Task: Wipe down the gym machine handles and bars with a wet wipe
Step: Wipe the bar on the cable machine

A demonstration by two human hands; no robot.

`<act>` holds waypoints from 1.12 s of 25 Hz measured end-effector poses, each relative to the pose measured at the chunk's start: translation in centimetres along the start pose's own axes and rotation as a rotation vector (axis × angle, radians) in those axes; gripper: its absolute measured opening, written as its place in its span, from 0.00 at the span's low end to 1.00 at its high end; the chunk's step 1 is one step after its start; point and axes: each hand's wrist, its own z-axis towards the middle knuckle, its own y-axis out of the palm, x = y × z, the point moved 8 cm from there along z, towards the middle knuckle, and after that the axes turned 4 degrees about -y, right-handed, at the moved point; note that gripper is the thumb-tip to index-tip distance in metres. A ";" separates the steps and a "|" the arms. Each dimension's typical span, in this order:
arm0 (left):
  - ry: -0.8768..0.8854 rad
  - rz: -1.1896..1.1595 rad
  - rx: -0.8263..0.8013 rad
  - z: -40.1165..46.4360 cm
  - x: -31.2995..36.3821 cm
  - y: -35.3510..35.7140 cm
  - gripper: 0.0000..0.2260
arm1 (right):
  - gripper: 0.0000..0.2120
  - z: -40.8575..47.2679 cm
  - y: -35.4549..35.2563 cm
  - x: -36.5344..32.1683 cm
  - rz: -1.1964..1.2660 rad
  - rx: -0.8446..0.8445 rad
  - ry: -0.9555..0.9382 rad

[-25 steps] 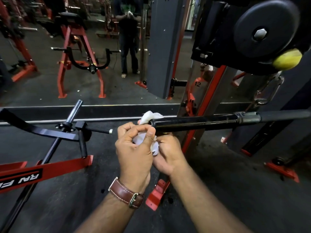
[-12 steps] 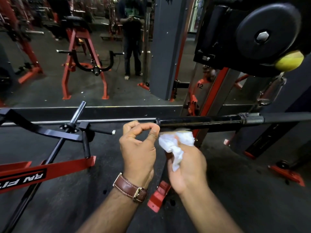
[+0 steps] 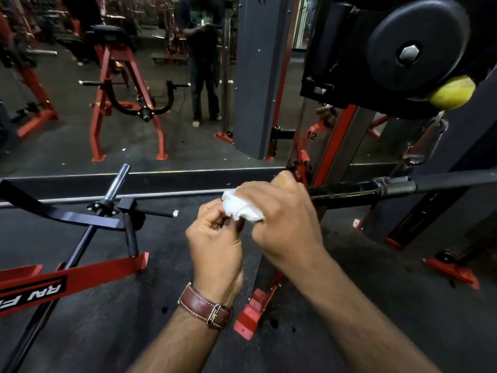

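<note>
A black horizontal bar (image 3: 347,191) of the cable machine runs from the centre to the right edge, with a metal collar (image 3: 395,183) partway along. My right hand (image 3: 285,214) grips the bar's left end with a crumpled white wet wipe (image 3: 239,208) wrapped under its fingers. My left hand (image 3: 215,238), with a brown leather watch on its wrist, sits just left of it, fingers curled and pinching the lower edge of the wipe. The bar's tip is hidden under the wipe and my right hand.
A black pulley disc (image 3: 416,47) with a yellow ball (image 3: 451,92) hangs at upper right. A red-and-black plate-loaded machine with a chrome peg (image 3: 117,181) stands at left. A mirror (image 3: 161,130) ahead reflects the gym and a person. Red frame feet (image 3: 252,316) sit on the dark floor.
My right hand has come up from under the bar and closed over its left end with the wipe. My left hand has moved in and taken hold of the wipe's edge.
</note>
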 end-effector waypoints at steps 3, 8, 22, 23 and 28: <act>0.013 0.026 0.034 -0.1 0.4 0.1 0.16 | 0.14 -0.8 -1.4 2.8 -0.013 0.146 0.216; -0.025 0.022 -0.011 0.5 -0.1 0.2 0.13 | 0.18 -1.9 -0.1 -0.9 0.111 0.161 -0.033; -0.054 -0.069 -0.009 1.7 0.6 0.4 0.04 | 0.15 -6.0 -4.5 6.9 -0.016 0.471 0.315; -0.052 -0.069 -0.011 1.9 0.4 0.4 0.05 | 0.16 -5.9 -4.2 6.5 -0.015 0.461 0.329; -0.065 -0.032 0.007 2.2 -0.5 0.7 0.13 | 0.17 -3.4 -0.6 1.9 0.128 0.297 0.086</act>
